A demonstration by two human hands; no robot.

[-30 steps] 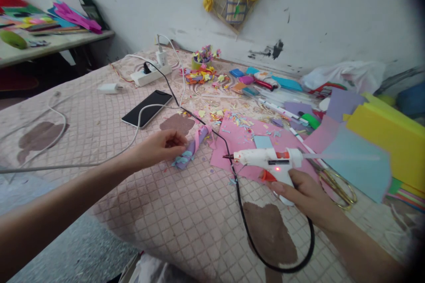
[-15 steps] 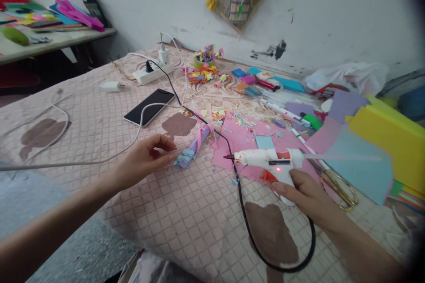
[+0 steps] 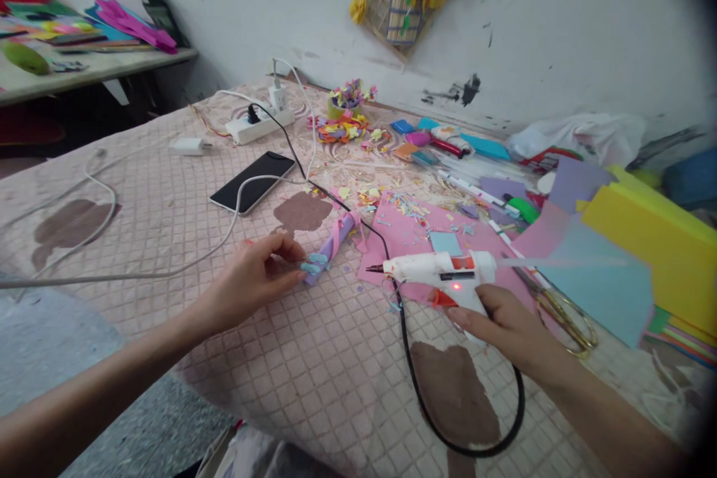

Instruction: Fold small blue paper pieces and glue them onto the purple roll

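Observation:
My right hand (image 3: 504,325) is wrapped round the handle of a white glue gun (image 3: 442,272) with an orange trigger and a lit red light. Its nozzle points left, over the edge of a pink sheet (image 3: 403,239). A purple paper roll (image 3: 334,243) with a pink ribbon and light blue pieces lies on the patterned cloth. At its lower left end my left hand (image 3: 269,272) has thumb and fingertips closed against the light blue pieces; what exactly sits between them is too small to tell.
A black cable loops below the glue gun. Behind are a phone (image 3: 252,181), a power strip (image 3: 261,125) and a small pot of paper flowers (image 3: 344,101). Golden scissors (image 3: 565,321), coloured sheets (image 3: 655,239) and pens lie to the right.
My left hand has moved slightly right, onto the roll's lower end, and its fingertips have drawn together. My right hand and the glue gun have shifted a little left.

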